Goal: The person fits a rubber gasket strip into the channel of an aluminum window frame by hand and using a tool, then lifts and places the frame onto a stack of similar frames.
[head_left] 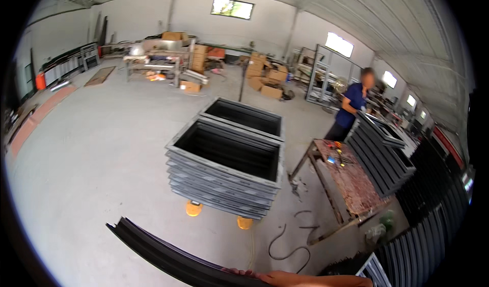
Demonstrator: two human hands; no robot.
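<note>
A long dark metal or plastic profile [168,254] runs slantwise across the bottom of the view, its cut end toward the left. My right hand [272,277] is closed around the profile at the lower edge, with its forearm reaching in from the right. Fingertips show along the profile's top, but part of the grip is cut off by the picture's edge. I cannot see my left hand. Beyond the profile stands a stack of grey rectangular frames [219,182], with yellow parts [193,208] of a carrier showing underneath. Another frame stack [244,103] stands behind it.
A worn reddish workbench [356,185] with hand tools stands at right, beside stacked dark frames [377,159]. A co-worker in a dark blue shirt [351,101] stands behind it. A black hose [285,256] lies on the floor. Dark profiles [417,256] fill the lower right.
</note>
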